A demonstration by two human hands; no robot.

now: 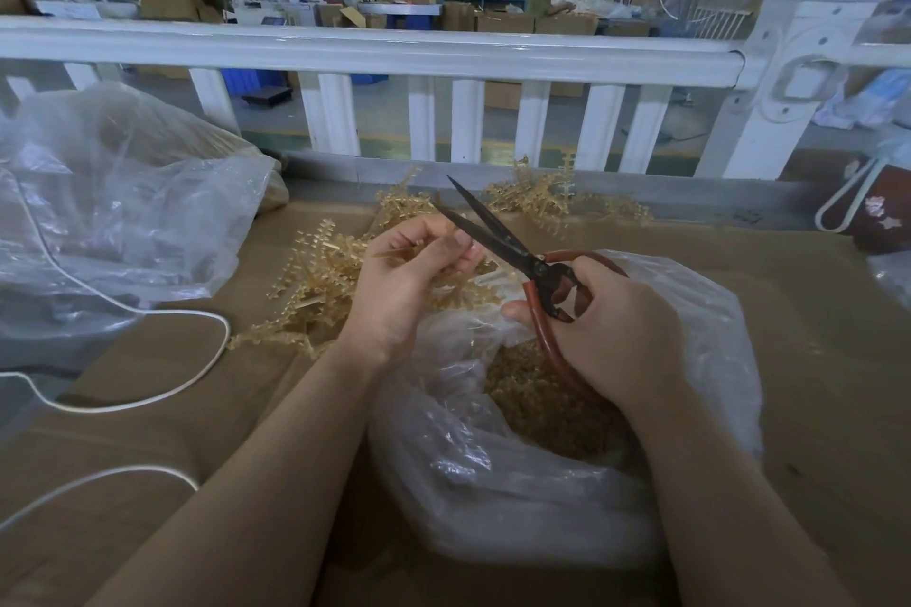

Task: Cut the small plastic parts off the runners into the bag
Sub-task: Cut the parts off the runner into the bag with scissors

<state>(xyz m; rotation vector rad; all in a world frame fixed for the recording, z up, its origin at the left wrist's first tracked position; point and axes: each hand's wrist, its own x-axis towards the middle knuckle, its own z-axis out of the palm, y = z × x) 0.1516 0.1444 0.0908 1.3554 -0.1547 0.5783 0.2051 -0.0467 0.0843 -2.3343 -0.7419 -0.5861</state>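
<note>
My left hand (409, 283) pinches a thin yellowish plastic runner (394, 254) between thumb and fingers, above the pile of runners (320, 281) on the cardboard. My right hand (606, 330) grips the red handles of black scissors (498, 234), whose blades stand apart and point up and left, close to my left fingertips. Below both hands lies an open clear plastic bag (493, 483) with a heap of small cut yellowish parts (542, 404) inside.
More runners (547, 197) lie at the back by the white railing (374, 49). A large crumpled clear bag (113, 202) fills the left side. A white cable (148, 389) loops across the cardboard surface (813, 360). A dark red object with a white loop (877, 212) sits far right.
</note>
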